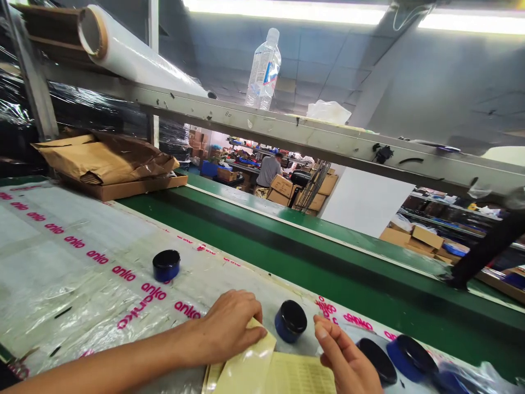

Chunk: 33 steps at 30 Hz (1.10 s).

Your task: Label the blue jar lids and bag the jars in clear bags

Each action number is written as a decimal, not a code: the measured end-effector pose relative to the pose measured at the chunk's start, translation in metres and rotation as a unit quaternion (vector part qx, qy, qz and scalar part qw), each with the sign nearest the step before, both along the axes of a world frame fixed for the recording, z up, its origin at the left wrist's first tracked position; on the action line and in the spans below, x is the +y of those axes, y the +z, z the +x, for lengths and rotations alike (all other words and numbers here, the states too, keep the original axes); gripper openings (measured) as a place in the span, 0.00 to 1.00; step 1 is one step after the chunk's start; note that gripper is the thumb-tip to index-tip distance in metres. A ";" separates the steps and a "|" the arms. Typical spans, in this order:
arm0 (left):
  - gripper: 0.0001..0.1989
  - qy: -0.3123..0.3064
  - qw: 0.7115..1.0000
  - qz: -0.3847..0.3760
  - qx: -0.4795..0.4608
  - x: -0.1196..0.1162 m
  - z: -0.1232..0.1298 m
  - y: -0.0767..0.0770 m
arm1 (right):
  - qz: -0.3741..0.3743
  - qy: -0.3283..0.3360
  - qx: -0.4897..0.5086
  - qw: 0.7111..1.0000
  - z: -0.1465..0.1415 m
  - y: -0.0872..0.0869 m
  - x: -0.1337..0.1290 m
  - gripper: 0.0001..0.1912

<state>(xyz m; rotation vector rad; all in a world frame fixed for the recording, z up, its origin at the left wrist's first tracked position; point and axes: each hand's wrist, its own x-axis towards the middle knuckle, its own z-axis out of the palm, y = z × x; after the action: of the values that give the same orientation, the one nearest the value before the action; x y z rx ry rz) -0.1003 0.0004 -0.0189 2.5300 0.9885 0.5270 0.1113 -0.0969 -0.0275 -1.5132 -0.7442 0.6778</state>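
My left hand (235,328) is closed on the corner of a pale yellow glossy sheet (248,366), its thumb pressed on top and the corner lifted. Beneath lies a stack of yellow sheets (301,375) with faint printed rows. My right hand (344,355) hovers over the right edge of the stack with thumb and forefinger pinched together. Whatever is between those fingertips is too small to make out. Between my hands stands a round dark blue container with a black top (291,321). A similar round container (166,265) sits farther left, beyond my left forearm.
More round blue containers (411,357) stand at the right, beside clear plastic wrap (488,377). A green conveyor belt (246,235) runs behind the plastic-covered table (82,284). Brown paper in a shallow carton (123,189) lies back left. An overhead shelf (229,117) carries a bottle (264,71) and film roll (135,60).
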 end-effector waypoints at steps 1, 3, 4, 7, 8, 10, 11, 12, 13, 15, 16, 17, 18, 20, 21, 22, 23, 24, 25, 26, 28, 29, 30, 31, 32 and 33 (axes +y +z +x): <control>0.05 -0.001 1.000 0.006 0.005 0.003 0.001 -0.001 | -0.008 0.000 0.012 1.000 0.001 -0.003 0.004 0.27; 0.09 0.000 1.000 0.016 -0.007 0.006 0.005 0.000 | -0.014 0.002 0.028 1.000 0.004 -0.008 0.010 0.27; 0.13 -0.003 1.000 0.018 -0.022 0.007 0.008 0.001 | -0.014 0.002 0.032 0.999 0.005 -0.010 0.013 0.27; 0.33 -0.043 0.995 -0.004 -0.088 0.011 0.021 0.004 | -0.015 0.000 0.045 0.999 0.006 -0.014 0.016 0.28; 0.38 -0.060 0.993 -0.021 -0.103 0.013 0.026 0.005 | -0.015 -0.002 0.049 0.999 0.007 -0.014 0.016 0.29; 0.43 -0.082 0.989 -0.060 -0.108 0.016 0.036 0.004 | -0.015 -0.008 0.057 0.998 0.007 -0.015 0.016 0.29; 0.44 -0.087 0.988 -0.077 -0.101 0.018 0.041 0.004 | -0.014 -0.010 0.063 0.998 0.007 -0.015 0.015 0.29; 0.45 -0.089 0.988 -0.090 -0.092 0.020 0.045 0.003 | -0.012 -0.012 0.067 0.998 0.007 -0.015 0.014 0.29; 0.44 -0.089 0.987 -0.101 -0.083 0.021 0.048 0.003 | -0.010 -0.013 0.069 0.998 0.007 -0.015 0.014 0.28; 0.41 -0.082 0.986 -0.118 -0.078 0.023 0.053 0.002 | -0.007 -0.010 0.066 0.998 0.006 -0.015 0.012 0.27; 0.40 -0.077 0.986 -0.125 -0.081 0.023 0.054 0.002 | -0.007 -0.007 0.065 0.998 0.007 -0.016 0.012 0.27; 0.38 -0.070 0.985 -0.130 -0.087 0.022 0.055 0.001 | -0.008 -0.004 0.068 0.998 0.007 -0.018 0.012 0.27; 0.37 -0.064 0.985 -0.132 -0.095 0.022 0.056 0.000 | -0.007 0.001 0.074 0.997 0.009 -0.020 0.012 0.28; 0.35 -0.050 0.985 -0.127 -0.107 0.021 0.058 -0.003 | 0.002 0.010 0.092 0.996 0.012 -0.025 0.013 0.29; 0.35 -0.043 0.985 -0.122 -0.111 0.020 0.058 -0.005 | 0.007 0.018 0.100 0.995 0.015 -0.028 0.014 0.29; 0.34 -0.041 0.986 -0.116 -0.116 0.020 0.058 -0.007 | 0.009 0.029 0.104 0.994 0.016 -0.031 0.015 0.30; 0.34 -0.049 0.985 -0.109 -0.121 0.020 0.057 -0.008 | 0.009 0.040 0.103 0.994 0.017 -0.032 0.016 0.30; 0.34 -0.066 0.985 -0.099 -0.126 0.021 0.056 -0.009 | 0.010 0.049 0.100 0.994 0.017 -0.033 0.017 0.30; 0.34 -0.090 0.983 -0.088 -0.130 0.021 0.055 -0.009 | 0.013 0.055 0.097 0.994 0.015 -0.032 0.017 0.31; 0.34 -0.115 0.981 -0.079 -0.132 0.022 0.054 -0.008 | 0.020 0.058 0.095 0.994 0.012 -0.031 0.018 0.31; 0.38 -0.148 0.979 -0.069 -0.124 0.025 0.052 -0.005 | 0.042 0.055 0.086 0.994 0.004 -0.025 0.017 0.31; 0.40 -0.148 0.980 -0.071 -0.113 0.026 0.052 -0.004 | 0.048 0.049 0.079 0.995 0.001 -0.022 0.016 0.31; 0.43 -0.138 0.982 -0.075 -0.103 0.028 0.052 -0.003 | 0.049 0.039 0.069 0.996 -0.001 -0.020 0.015 0.32; 0.46 -0.122 0.985 -0.077 -0.098 0.029 0.052 -0.003 | 0.044 0.023 0.055 0.997 -0.001 -0.019 0.014 0.32; 0.50 -0.103 0.987 -0.076 -0.099 0.031 0.053 -0.003 | 0.036 0.004 0.041 0.998 -0.001 -0.019 0.013 0.32; 0.52 -0.083 0.988 -0.071 -0.106 0.032 0.053 -0.003 | 0.028 -0.014 0.030 0.999 0.001 -0.019 0.013 0.33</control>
<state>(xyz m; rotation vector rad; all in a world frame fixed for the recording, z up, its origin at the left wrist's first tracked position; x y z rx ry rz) -0.0468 0.0329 -0.0217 2.3462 0.7070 0.6359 0.1121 -0.0842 -0.0468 -1.4443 -0.6902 0.6728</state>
